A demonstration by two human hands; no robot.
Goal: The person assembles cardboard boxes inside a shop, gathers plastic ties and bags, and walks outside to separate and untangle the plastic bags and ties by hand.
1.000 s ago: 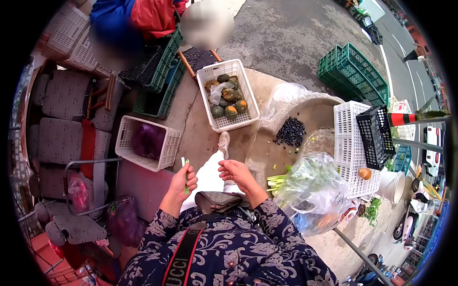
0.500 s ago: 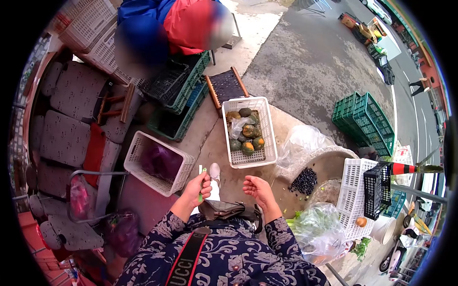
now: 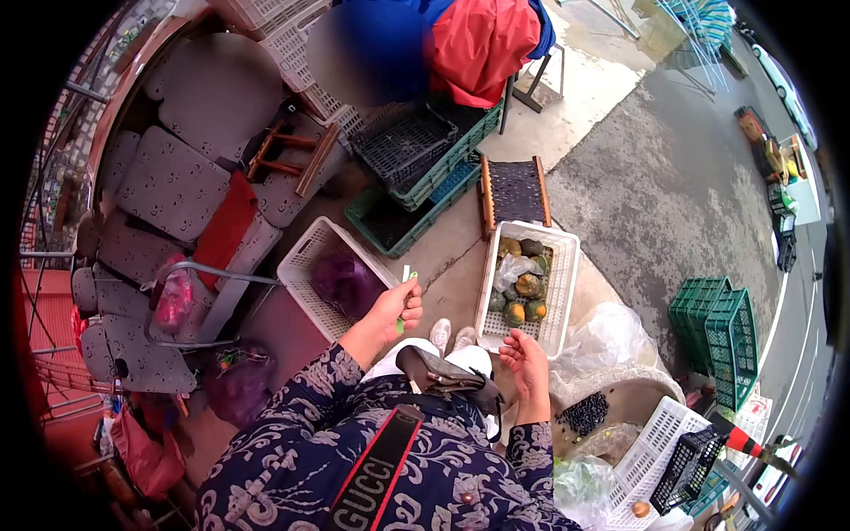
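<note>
My left hand (image 3: 397,309) is closed round a small green and white strip (image 3: 406,273), whose ends stick out above and below the fist. It is in front of a white crate (image 3: 305,257) with a purple bag (image 3: 345,283) inside. My right hand (image 3: 526,357) has its fingers curled in; whether something small is between them cannot be made out. Just beyond it is a white crate (image 3: 567,292) of green and orange squashes (image 3: 529,285) with a crumpled clear plastic bag among them. A brown pouch (image 3: 434,368) hangs at my waist, between the hands.
A woven stool (image 3: 515,193) is behind the squash crate. Green crates (image 3: 713,332) stand at the right. A stone basin (image 3: 637,379) holds dark small items (image 3: 583,414) near bagged greens (image 3: 580,482). Grey padded seats (image 3: 168,186) line the left. Someone in a blue and red jacket (image 3: 478,49) is at the top.
The view has turned left, so the crates and basin appear farther right and lower. Both hands stay raised and apart, the left still round the strip. Two shoes now show between them.
</note>
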